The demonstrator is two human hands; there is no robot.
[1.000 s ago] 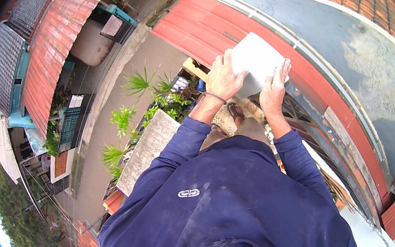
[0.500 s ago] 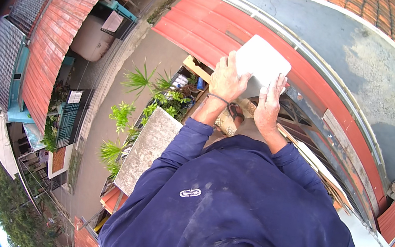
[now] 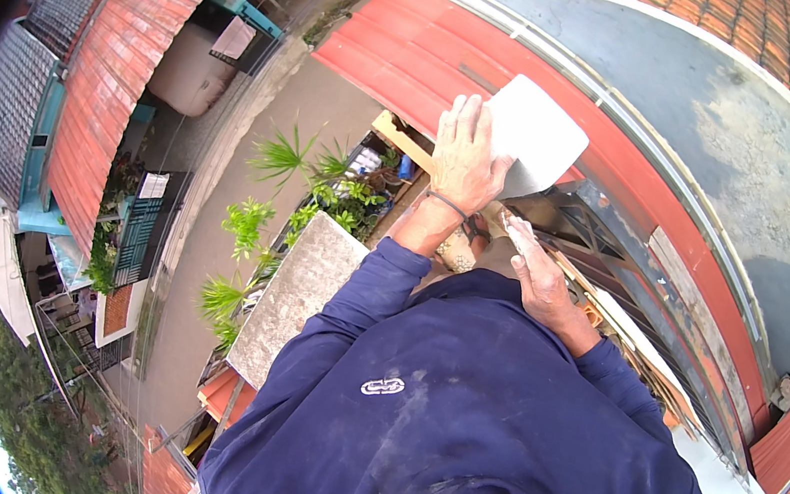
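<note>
Against a white square sheet (image 3: 542,131), whose lower edge shows grey, my left hand (image 3: 463,161) grips the left side, with a dark band round the wrist. My right hand (image 3: 537,277) is lower and to the right, apart from the sheet, fingers stretched out and dusted white, holding nothing. Below the hands a foot in a sandal (image 3: 477,226) shows on a patterned surface. The navy shirt on my body fills the lower middle.
A red metal roof (image 3: 392,50) and grey concrete slab (image 3: 748,175) lie beyond the hands. To the left are a mottled ledge (image 3: 292,293), leafy plants (image 3: 247,221), a street (image 3: 180,338) with wires, and houses (image 3: 103,95). A dark metal grille (image 3: 570,221) runs below right.
My right hand has let go of the sheet and moved down toward my body. My left hand and the sheet have shifted slightly to the right.
</note>
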